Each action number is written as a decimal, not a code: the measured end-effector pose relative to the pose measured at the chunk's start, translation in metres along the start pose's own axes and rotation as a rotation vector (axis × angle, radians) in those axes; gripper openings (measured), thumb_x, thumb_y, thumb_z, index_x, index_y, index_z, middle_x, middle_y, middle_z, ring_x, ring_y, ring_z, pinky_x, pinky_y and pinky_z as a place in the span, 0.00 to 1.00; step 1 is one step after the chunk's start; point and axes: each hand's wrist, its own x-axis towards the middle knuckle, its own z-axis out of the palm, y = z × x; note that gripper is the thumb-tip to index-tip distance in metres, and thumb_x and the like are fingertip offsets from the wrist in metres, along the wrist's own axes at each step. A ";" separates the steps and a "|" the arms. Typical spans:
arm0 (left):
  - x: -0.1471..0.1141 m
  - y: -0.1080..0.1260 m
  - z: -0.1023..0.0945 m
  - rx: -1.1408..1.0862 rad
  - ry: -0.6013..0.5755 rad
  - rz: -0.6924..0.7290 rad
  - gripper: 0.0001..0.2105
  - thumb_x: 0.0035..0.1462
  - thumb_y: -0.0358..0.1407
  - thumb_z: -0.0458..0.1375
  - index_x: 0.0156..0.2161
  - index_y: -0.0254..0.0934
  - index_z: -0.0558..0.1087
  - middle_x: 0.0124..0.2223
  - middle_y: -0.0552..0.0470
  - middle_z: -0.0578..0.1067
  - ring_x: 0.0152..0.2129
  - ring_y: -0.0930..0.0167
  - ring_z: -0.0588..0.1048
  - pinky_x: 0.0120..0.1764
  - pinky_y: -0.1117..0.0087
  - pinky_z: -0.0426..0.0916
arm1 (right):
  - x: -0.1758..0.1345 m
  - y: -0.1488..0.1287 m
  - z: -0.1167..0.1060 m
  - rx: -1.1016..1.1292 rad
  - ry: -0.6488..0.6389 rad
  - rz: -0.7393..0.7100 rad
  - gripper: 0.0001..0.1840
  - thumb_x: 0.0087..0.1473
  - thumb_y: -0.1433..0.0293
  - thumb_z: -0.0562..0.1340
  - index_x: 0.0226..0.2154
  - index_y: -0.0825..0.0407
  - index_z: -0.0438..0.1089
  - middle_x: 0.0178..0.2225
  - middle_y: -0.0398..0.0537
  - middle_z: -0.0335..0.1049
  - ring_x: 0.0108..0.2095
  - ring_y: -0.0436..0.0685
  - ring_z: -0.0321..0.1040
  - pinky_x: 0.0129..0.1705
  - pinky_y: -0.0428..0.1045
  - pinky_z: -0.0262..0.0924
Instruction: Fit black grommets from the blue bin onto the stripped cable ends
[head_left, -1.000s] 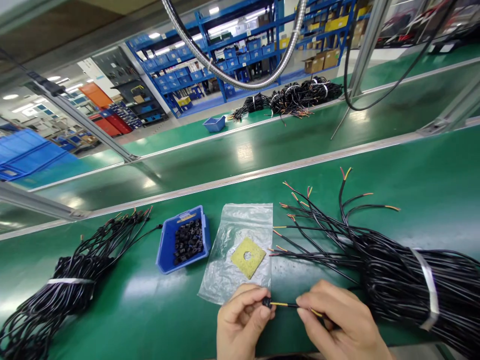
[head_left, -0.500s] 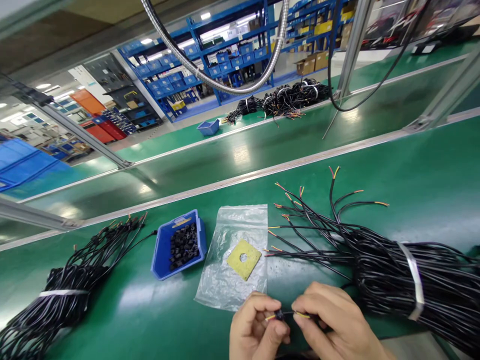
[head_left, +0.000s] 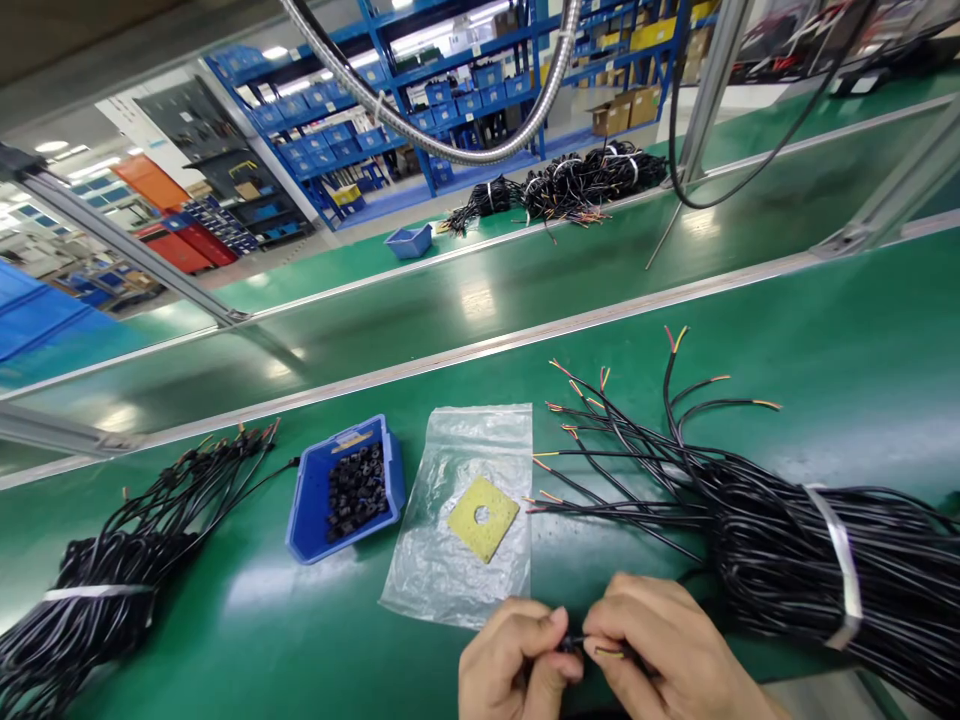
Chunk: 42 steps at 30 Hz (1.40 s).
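My left hand [head_left: 514, 660] is closed, thumb and forefinger pinching a small black plastic part [head_left: 570, 644] that their tips mostly cover. Close beside it, my right hand [head_left: 671, 645] is pinched on a thin black cable [head_left: 579, 639], which runs across the short gap to the black part. A yellow wire end [head_left: 609, 653] shows between the right fingers. Just beyond the hands lies a clear zip bag [head_left: 420, 560], with a yellow square pad [head_left: 501, 515] with a round hole on it.
A blue bin [head_left: 304, 510] of small black parts [head_left: 358, 490] stands left of the bag. Tied black cable bundles lie at the right [head_left: 780, 540] and far left [head_left: 105, 570]. A metal rail [head_left: 420, 368] crosses behind; a flexible metal conduit [head_left: 450, 152] hangs overhead.
The yellow wire end that stuck out at my left fingertips is now out of sight. My left fingers have closed further over the black part. The view has shifted slightly.
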 end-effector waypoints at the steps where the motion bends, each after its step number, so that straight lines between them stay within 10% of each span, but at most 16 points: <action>1: -0.001 -0.001 0.001 0.006 0.005 0.004 0.07 0.60 0.43 0.65 0.43 0.51 0.82 0.24 0.53 0.79 0.20 0.69 0.75 0.27 0.71 0.70 | 0.000 0.000 0.001 0.003 0.001 -0.001 0.11 0.61 0.80 0.53 0.33 0.50 0.64 0.24 0.40 0.65 0.24 0.49 0.63 0.28 0.45 0.56; 15: -0.004 -0.007 0.007 -0.012 -0.008 0.067 0.06 0.59 0.41 0.66 0.40 0.45 0.81 0.26 0.54 0.79 0.18 0.72 0.76 0.25 0.76 0.71 | 0.001 0.002 0.003 0.031 -0.030 -0.010 0.15 0.69 0.73 0.51 0.30 0.50 0.64 0.22 0.40 0.64 0.23 0.48 0.62 0.28 0.44 0.56; 21: -0.008 -0.004 0.010 -0.274 0.033 -0.235 0.09 0.58 0.44 0.67 0.37 0.41 0.80 0.30 0.55 0.74 0.15 0.79 0.73 0.20 0.81 0.70 | 0.002 0.004 0.001 0.076 -0.047 0.088 0.07 0.63 0.76 0.55 0.34 0.51 0.66 0.26 0.42 0.66 0.25 0.50 0.64 0.29 0.44 0.58; 34: 0.004 0.000 -0.002 0.021 -0.187 0.037 0.02 0.60 0.35 0.66 0.36 0.40 0.79 0.29 0.52 0.80 0.24 0.72 0.78 0.31 0.75 0.73 | 0.001 0.003 0.000 0.071 -0.067 0.016 0.10 0.62 0.79 0.52 0.34 0.50 0.62 0.26 0.42 0.65 0.26 0.50 0.63 0.29 0.44 0.58; 42: -0.001 0.008 0.007 -0.362 -0.003 -0.409 0.04 0.56 0.36 0.69 0.34 0.40 0.80 0.29 0.57 0.75 0.17 0.80 0.73 0.23 0.80 0.70 | 0.002 0.003 0.000 0.031 -0.064 0.079 0.06 0.64 0.76 0.55 0.37 0.51 0.66 0.28 0.43 0.68 0.28 0.51 0.66 0.30 0.45 0.60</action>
